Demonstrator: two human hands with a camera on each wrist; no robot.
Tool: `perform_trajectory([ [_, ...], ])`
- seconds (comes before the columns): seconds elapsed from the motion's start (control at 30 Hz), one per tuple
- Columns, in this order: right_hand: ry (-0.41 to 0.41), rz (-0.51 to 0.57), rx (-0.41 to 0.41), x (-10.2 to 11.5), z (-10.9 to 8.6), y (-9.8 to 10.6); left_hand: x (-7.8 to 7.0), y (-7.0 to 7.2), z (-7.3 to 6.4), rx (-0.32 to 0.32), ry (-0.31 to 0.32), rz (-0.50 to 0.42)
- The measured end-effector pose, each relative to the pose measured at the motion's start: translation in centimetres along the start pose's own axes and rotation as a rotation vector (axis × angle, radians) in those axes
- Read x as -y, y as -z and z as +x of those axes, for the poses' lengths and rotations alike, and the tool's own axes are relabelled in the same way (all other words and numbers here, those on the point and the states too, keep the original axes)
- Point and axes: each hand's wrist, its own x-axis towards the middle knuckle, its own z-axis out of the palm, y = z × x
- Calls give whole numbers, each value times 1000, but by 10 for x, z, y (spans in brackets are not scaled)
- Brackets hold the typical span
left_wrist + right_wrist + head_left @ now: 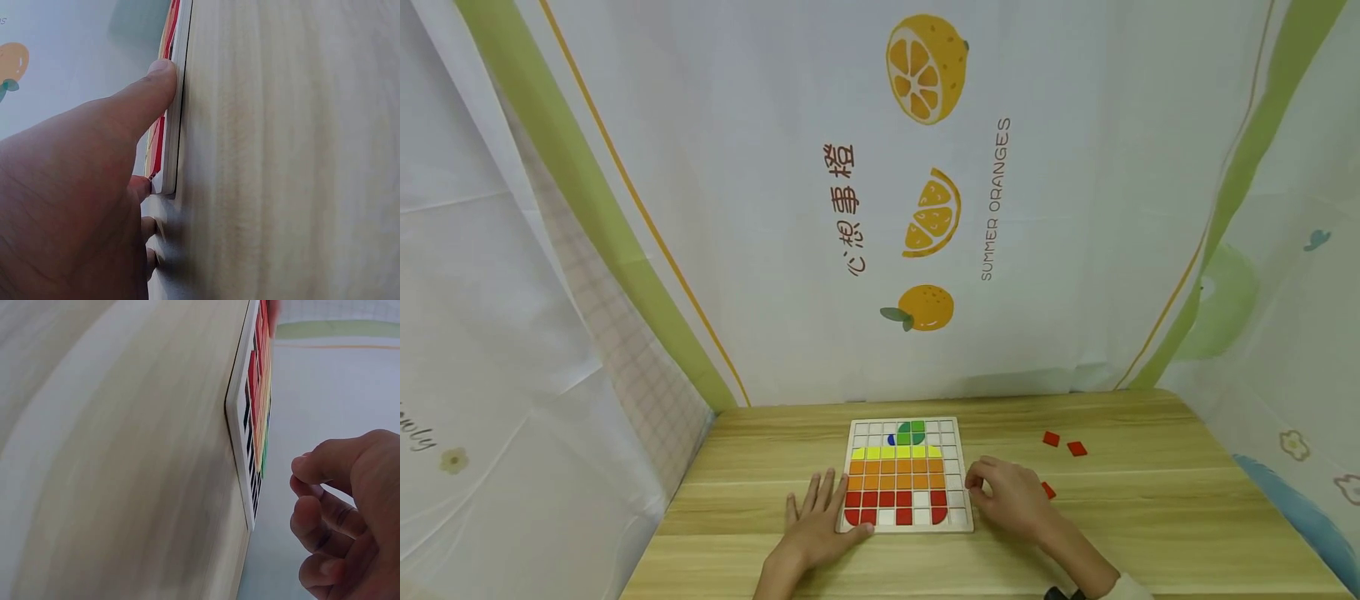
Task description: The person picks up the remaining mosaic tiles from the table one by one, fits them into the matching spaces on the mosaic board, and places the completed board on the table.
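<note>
In the head view, a white square grid board (951,523) lies on the table, filled partly with coloured tiles in green, yellow, orange and red bands. Several of its white squares show bare, some among the red tiles (868,499). My left hand (812,533) rests at the board's lower left corner, fingers spread on the table and thumb on the near edge. Just off the board's right edge is my right hand (1011,498), its fingers curled and thumb close to the index fingertip. No tile shows between them in the right wrist view.
Two loose red tiles (1052,438) lie to the right on the wooden table (737,467). Another red tile (1048,491) is partly hidden behind the right hand. A white curtain (775,250) printed with oranges hangs behind the table, with more cloth at both sides.
</note>
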Motion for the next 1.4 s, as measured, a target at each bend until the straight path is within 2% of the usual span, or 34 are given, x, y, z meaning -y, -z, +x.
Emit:
perform_trajectory([
  [0.07, 9, 2, -17, -5, -3, 3, -2, 3, -1, 6, 2, -8],
  [0.27, 38, 1, -86, -21, -14, 11, 2, -3, 1, -2, -17, -7],
  [0.6, -32, -10, -92, -45, -29, 25, 5, -7, 2, -14, -12, -8],
  [0.87, -131, -20, -60, -62, -36, 34, 1, 0, -1, 9, -23, -14],
  [1.03, -147, -29, -33, -71, -40, 38, -2, 2, -1, 12, -16, -17],
  [1.2, -162, -21, -10, -76, -46, 41, 6, -6, 3, 3, -14, -1],
  [1.4, -181, -25, 50, -81, -50, 43, 6, -7, 4, 13, 1, 5],
])
